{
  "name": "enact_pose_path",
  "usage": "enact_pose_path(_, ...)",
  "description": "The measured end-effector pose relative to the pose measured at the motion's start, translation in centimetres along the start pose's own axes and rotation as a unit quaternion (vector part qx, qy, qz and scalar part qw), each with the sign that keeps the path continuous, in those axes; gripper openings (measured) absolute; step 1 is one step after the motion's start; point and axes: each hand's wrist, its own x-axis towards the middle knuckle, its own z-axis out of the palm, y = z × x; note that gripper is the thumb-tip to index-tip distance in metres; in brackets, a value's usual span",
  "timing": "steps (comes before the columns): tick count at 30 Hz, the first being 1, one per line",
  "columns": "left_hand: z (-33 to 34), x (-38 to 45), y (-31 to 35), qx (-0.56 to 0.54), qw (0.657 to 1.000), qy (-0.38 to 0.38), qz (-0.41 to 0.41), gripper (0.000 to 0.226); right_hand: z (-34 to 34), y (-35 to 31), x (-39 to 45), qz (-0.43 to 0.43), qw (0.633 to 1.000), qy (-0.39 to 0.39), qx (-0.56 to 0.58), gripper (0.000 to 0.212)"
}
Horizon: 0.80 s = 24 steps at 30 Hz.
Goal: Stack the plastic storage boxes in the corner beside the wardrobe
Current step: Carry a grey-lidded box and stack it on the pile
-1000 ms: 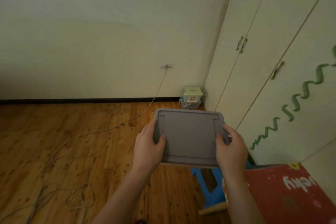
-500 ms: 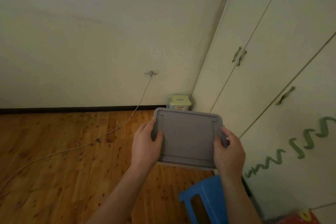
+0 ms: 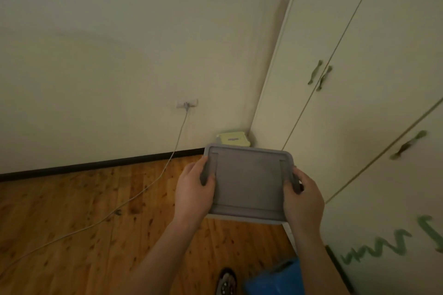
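Note:
I carry a plastic storage box with a grey lid in front of me above the wooden floor. My left hand grips its left side, thumb on the lid. My right hand grips its right side the same way. Beyond it, in the corner where the wall meets the wardrobe, stands a small box with a pale yellow lid. The grey box hides most of that small box.
A grey cable runs from a wall socket down across the wooden floor to the left. A blue stool stands at the bottom right beside the wardrobe. A shoe shows at the bottom edge.
I have moved closer to the corner with the grey box in both hands. The yellow-lidded box is now nearer and more hidden; the red item at the right has left the view.

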Motion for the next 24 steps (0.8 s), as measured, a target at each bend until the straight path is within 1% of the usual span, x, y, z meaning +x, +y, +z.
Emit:
enact_pose_path(4, 3.6, 7.3, 0.5, 0.014, 1.0, 0.002, 0.002, 0.053, 3.8, 0.5, 7.5, 0.002, 1.0, -0.004, 0.012, 0.038)
enact_pose_path(8, 7.3, 13.6, 1.1, 0.023, 0.999, -0.006, -0.029, 0.055, 6.8, 0.6, 15.0, 0.016, 1.0, -0.026, 0.006, 0.039)
enact_pose_path(11, 10.2, 17.8, 1.6, 0.021, 0.999, -0.006, -0.043, 0.055, 8.7, 1.0, 20.2, 0.007, 0.999, -0.047, 0.012, 0.04)
enact_pose_path(15, 13.3, 22.4, 1.9, 0.026, 0.999, -0.006, -0.043, 0.055, 11.0, 1.3, 25.5, 0.018, 0.998, -0.067, 0.003, 0.045)
enact_pose_path(20, 15.7, 27.3, 1.6, 0.027, 0.998, -0.023, -0.043, 0.051, 13.6, 1.5, 30.2, 0.011, 0.995, -0.097, -0.012, 0.044)
enact_pose_path(24, 18.0, 32.2, 0.1, 0.026, 0.996, -0.067, -0.046, 0.051, 16.8, 2.2, 34.7, 0.004, 0.992, -0.118, -0.042, 0.044)
